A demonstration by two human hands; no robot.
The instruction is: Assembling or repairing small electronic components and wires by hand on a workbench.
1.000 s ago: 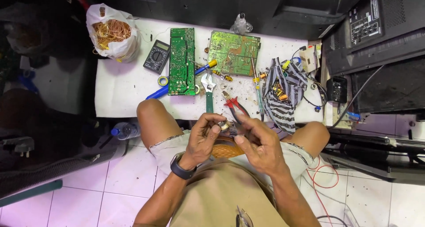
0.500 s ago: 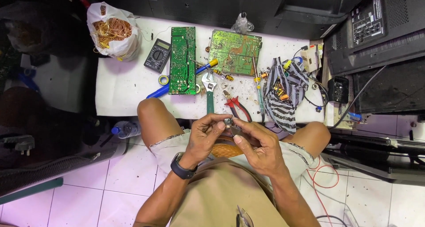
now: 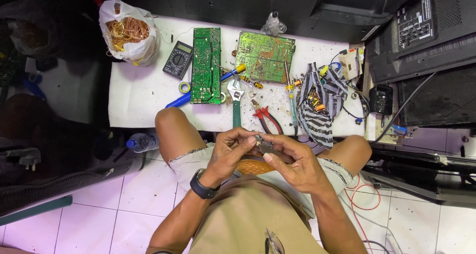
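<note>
Wrist: black watch (image 3: 202, 185) on the left arm
Top: tan shirt (image 3: 248, 219)
Legs: pale frayed shorts (image 3: 191, 157), knees bare

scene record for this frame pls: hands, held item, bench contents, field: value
left hand: fingertips pinch a small metal part over the lap
right hand: fingers on the same part, type too small to tell
wrist: black watch on the left
table: white, low, in front of the knees
boards: narrow green circuit board; wider green circuit board
tools: multimeter, adjustable wrench, red-handled pliers
other: bag of copper wire, striped cloth
</note>
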